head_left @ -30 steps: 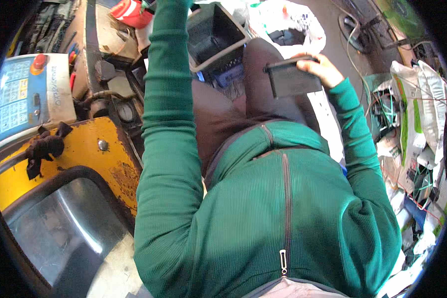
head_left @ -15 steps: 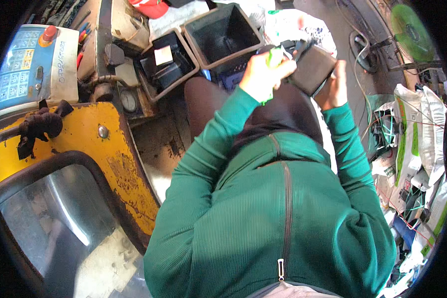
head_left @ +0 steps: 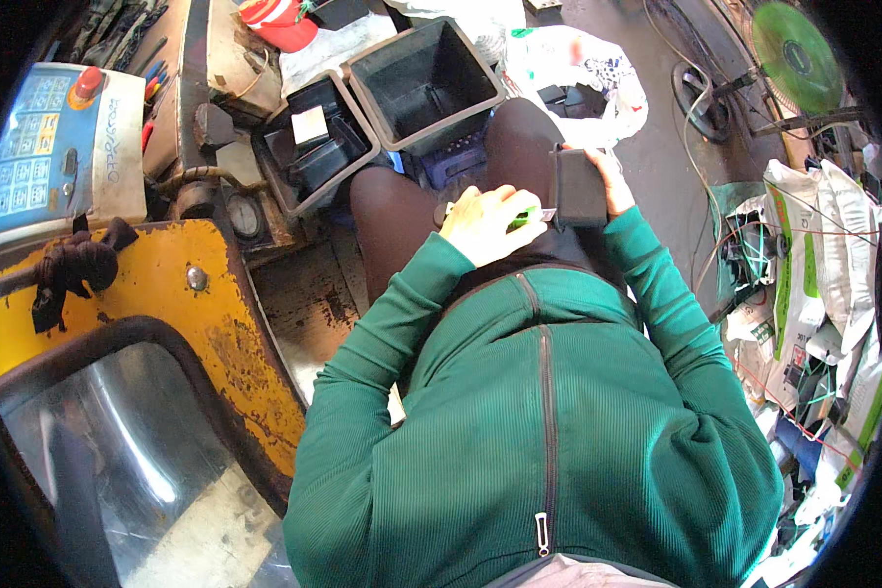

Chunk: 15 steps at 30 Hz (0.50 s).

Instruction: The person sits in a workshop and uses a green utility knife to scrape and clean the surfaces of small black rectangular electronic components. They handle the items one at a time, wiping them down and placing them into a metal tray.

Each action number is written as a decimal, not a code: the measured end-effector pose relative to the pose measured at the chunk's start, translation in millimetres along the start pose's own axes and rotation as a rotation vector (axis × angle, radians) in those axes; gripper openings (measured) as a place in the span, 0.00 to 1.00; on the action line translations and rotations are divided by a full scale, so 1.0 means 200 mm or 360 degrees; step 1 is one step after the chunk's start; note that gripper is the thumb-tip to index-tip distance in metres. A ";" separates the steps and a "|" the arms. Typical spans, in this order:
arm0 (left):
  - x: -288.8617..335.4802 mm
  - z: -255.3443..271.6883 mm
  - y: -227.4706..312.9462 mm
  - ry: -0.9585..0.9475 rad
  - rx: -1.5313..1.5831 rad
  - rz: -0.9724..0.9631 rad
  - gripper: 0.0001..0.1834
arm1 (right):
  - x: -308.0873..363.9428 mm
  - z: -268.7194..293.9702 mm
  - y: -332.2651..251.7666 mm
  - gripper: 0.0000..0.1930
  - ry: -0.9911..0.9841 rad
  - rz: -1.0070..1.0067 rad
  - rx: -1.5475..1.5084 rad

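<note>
I see the right hand gripping a dark flat case upright over the lap, while the left hand is closed around a small green tool whose tip touches the case's edge (its tip is too small to make out). My worry is a slip: pushing toward the holding fingers could nick them, or knock the case down toward the bins.
</note>
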<state>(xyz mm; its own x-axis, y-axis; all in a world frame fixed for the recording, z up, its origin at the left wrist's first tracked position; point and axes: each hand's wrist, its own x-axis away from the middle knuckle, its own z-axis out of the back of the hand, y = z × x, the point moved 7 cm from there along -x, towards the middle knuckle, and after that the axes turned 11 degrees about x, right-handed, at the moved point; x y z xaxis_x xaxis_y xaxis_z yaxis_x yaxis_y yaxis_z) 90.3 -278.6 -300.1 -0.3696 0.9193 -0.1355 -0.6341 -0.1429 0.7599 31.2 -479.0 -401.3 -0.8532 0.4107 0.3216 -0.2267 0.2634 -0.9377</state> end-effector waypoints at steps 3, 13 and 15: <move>-0.02 -0.04 -0.02 -0.0061 -0.0072 -0.0006 0.13 | 0.01 -0.03 -0.05 0.22 0.0039 0.0095 0.0127; -0.09 -0.08 -0.08 -0.0033 -0.0227 -0.0033 0.12 | -0.02 0.04 -0.04 0.19 0.0131 0.0135 0.0419; -0.12 -0.08 -0.10 -0.0007 -0.0231 -0.0055 0.12 | -0.03 0.04 -0.03 0.19 0.0100 0.0059 0.0329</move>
<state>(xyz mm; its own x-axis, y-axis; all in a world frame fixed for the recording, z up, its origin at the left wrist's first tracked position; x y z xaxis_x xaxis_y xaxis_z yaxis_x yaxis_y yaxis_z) 100.9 -302.9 -322.6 -0.3427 0.9262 -0.1571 -0.7380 -0.1620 0.6550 34.3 -489.2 -397.9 -0.8331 0.4724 0.2878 -0.2926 0.0653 -0.9540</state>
